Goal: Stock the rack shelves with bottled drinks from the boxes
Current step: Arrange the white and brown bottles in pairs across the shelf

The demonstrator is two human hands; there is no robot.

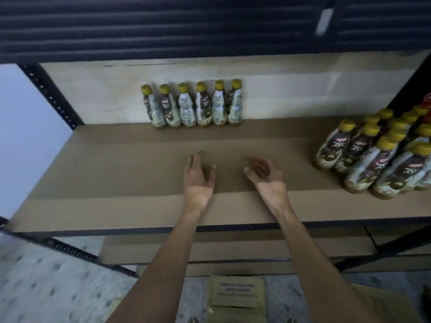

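A row of several yellow-capped bottled drinks (193, 104) stands against the back wall of the brown rack shelf (116, 164). A larger cluster of the same bottles (377, 155) fills the shelf's right end. My left hand (198, 176) hovers over the middle of the shelf, fingers straight and holding nothing. My right hand (265, 176) is beside it, palm inward, fingers loosely curled and empty. Both hands are well in front of the back row and apart from every bottle.
A cardboard box (236, 297) with printed text sits on the floor below the shelf, between my forearms. A lower shelf board (233, 250) shows under the front edge. Black perforated rack posts (50, 94) frame the left side. Red-topped items (428, 106) peek in at far right.
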